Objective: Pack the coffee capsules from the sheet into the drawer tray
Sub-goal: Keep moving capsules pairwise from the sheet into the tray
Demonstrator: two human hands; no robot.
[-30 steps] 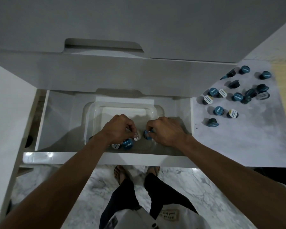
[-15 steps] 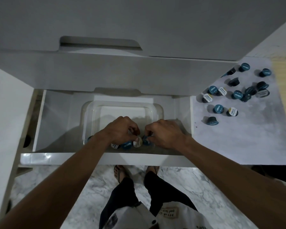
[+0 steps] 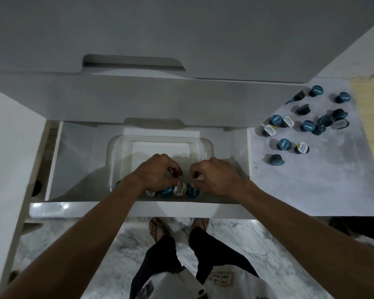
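A clear plastic tray (image 3: 160, 138) sits inside the open white drawer (image 3: 117, 209). Along the tray's near edge, coffee capsules stand in a row: a white-lid one (image 3: 151, 192), a blue one (image 3: 166, 192), another white-lid one (image 3: 180, 188) and a blue one (image 3: 192, 190). My left hand (image 3: 158, 173) and my right hand (image 3: 216, 178) hover just above this row, fingers curled and a little apart, nothing pinched between them. Several more capsules (image 3: 307, 126) lie scattered on the grey marbled sheet (image 3: 311, 186) to the right of the drawer.
A white cabinet front (image 3: 138, 100) overhangs the back of the drawer. A pale wooden surface (image 3: 371, 117) borders the sheet at far right. Below the drawer are my legs and sandalled feet (image 3: 160, 229) on a marble floor.
Both hands set their capsules down at the tray's near edge and lifted slightly off them. The row of capsules now shows between and below the hands.
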